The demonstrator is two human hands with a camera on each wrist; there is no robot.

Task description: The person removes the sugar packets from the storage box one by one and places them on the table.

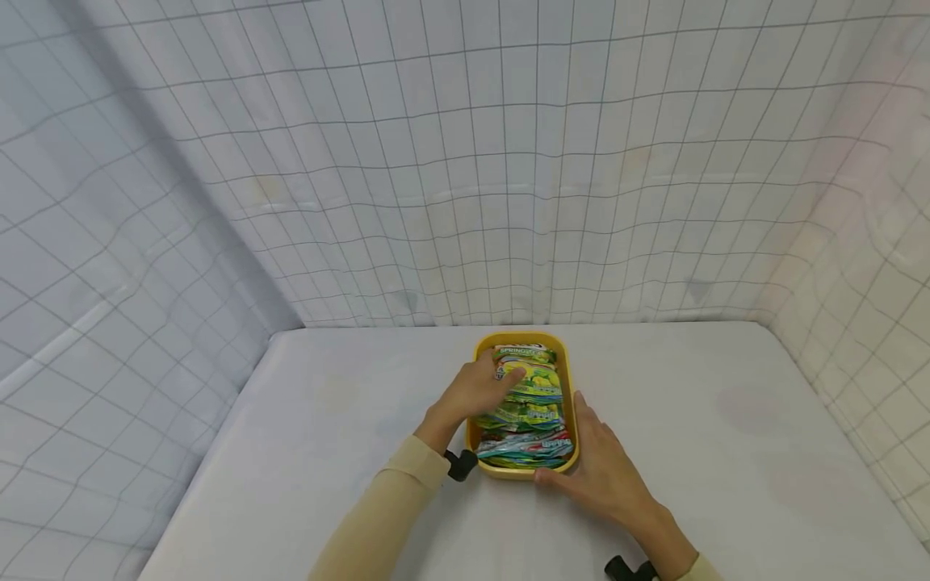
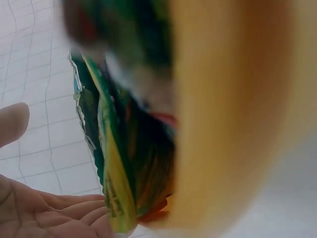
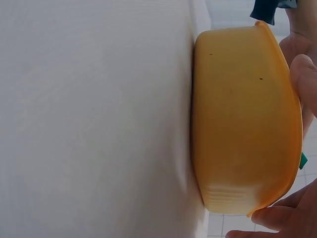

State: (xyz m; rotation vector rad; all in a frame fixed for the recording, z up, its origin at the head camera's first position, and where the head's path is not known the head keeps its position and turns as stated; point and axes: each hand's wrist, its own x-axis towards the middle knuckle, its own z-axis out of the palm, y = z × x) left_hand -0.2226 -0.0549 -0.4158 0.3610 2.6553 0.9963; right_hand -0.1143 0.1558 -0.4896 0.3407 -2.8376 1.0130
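Note:
A yellow plastic basket [image 1: 516, 474] stands on the white table, filled with rows of green, yellow and red snack packets [image 1: 534, 417]. My left hand [image 1: 474, 390] reaches over its left side, with thumb extended above the packets and fingertips partly hidden inside. In the left wrist view, straight fingers [image 2: 64, 210] lie against a green-and-yellow packet [image 2: 116, 183], the thumb well apart. At the near right corner, my right hand [image 1: 599, 468] rests against the basket with thumb and fingers spread. The right wrist view shows its thumb [image 3: 304, 82] at the basket's rim.
The white-covered table [image 1: 697, 436] extends to both sides of the basket. White sheeting with a grid pattern [image 1: 508, 186] rises behind the table and along both sides. Black straps with small mounts [image 1: 462, 466] sit on the wrists.

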